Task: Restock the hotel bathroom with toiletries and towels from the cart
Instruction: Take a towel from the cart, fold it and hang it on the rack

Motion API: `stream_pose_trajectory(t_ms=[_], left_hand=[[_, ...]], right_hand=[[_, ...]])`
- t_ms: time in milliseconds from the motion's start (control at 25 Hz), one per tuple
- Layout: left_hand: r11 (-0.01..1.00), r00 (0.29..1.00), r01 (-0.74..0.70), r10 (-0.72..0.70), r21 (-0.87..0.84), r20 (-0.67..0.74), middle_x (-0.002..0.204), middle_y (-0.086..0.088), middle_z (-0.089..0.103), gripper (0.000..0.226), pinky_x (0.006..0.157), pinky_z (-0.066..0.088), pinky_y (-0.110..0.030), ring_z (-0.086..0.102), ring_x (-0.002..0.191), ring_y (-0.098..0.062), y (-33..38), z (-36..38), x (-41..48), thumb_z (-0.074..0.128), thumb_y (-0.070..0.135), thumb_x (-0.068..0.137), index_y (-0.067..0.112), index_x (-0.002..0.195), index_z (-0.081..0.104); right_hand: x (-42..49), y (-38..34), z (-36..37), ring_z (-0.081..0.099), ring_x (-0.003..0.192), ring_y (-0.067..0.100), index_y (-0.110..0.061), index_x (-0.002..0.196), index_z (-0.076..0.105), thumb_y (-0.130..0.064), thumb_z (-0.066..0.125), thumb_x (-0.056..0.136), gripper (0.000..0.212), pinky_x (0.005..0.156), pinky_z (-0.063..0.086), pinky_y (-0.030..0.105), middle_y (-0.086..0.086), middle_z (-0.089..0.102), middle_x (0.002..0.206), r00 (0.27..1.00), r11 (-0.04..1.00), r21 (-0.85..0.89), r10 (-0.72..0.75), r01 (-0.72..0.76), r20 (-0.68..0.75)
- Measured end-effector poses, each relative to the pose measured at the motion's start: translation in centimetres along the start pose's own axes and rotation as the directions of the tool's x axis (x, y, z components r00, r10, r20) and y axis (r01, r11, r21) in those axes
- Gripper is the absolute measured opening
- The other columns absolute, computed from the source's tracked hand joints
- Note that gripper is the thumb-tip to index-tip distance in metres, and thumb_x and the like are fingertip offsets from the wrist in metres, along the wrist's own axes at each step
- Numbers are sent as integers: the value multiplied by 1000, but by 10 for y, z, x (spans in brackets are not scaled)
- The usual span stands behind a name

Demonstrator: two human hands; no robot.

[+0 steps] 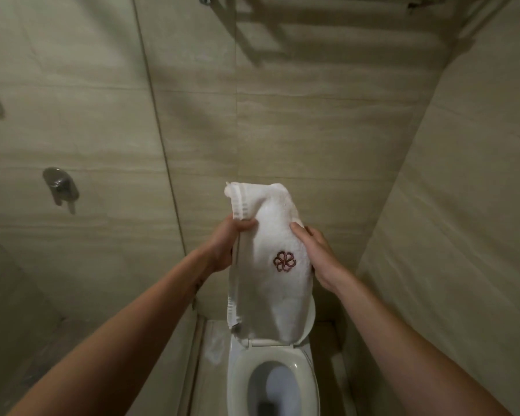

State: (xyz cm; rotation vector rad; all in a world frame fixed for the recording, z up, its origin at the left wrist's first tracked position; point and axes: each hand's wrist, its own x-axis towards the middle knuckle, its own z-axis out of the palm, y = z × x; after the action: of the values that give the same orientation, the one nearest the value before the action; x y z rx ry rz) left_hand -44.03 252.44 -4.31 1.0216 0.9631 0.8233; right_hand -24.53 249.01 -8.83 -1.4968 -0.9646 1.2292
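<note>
Above the toilet [270, 373]: left hand [222, 244] and right hand [318, 259] clasp the folded towel [270, 280] upright, likely readying it for the rack [312, 4] overhead.

We hold the towel [270, 265] between our hands, straight ahead and above the toilet [303, 382]. Our left hand [225, 244] grips its left edge; our right hand [318, 256] grips its right edge, slightly lower. The towel hangs in front of the raised toilet lid [311, 322] and hides most of it. The seat lies below, nearest us. The toilet stands against the back wall [312, 130], with the side wall [463, 205] close on its right. On its left a glass partition [158, 115] rises, and behind that glass, farther left, the shower valve [61, 186] sits on the wall. High on the back wall, above the towel, a rack [424, 1] is mounted.
</note>
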Motion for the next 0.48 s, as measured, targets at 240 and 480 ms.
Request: stream_pose_trajectory(t_ms=[240, 480], left_hand=[[1000, 971, -21, 18, -10, -239, 113, -20, 69, 34, 73, 56, -36, 67, 85, -28, 14, -6, 23, 61, 12, 94, -2, 125, 61], [997, 997, -61, 63, 41, -49, 138, -15, 51, 110, 94, 53, -53, 60, 120, -33, -7, -11, 23, 75, -2, 83, 39, 157, 6]], right_hand=[[-6, -14, -2, 71, 103, 23, -32, 146, 36, -9, 75, 86, 75, 79, 59, 35, 7, 63, 123, 973, 959, 187, -225, 212, 49], [9, -23, -3, 70, 107, 25, -36, 120, 64, 2, 72, 85, 52, 93, 57, 46, 9, 68, 122, 945, 899, 292, -304, 326, -120]])
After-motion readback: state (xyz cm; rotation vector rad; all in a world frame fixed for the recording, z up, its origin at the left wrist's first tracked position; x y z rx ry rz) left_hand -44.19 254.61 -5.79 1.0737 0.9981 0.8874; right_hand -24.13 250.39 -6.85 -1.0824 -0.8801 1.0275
